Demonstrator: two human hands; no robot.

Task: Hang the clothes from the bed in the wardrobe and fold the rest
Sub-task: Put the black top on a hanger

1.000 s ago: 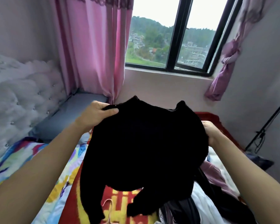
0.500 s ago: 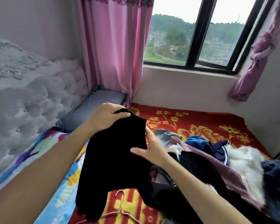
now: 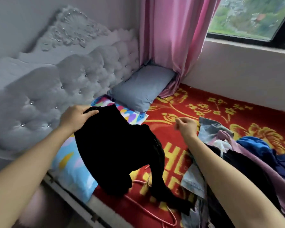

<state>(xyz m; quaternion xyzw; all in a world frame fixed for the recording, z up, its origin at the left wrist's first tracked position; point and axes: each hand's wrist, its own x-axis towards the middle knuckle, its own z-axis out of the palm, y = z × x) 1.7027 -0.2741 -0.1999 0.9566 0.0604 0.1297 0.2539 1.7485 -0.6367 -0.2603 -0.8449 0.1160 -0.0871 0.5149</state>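
In mid-frame, the right-hand grip (image 3: 186,126) has let go, slack and empty, the left-hand grip (image 3: 74,116) alone clutching the black knitted top (image 3: 115,152), probably to fold

grey pillow (image 3: 143,89) beside pink curtain (image 3: 171,38)

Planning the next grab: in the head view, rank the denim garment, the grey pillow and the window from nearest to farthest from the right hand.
1. The denim garment, just to the right of the right hand.
2. The grey pillow, ahead and to the left.
3. The window, high up at the far right.
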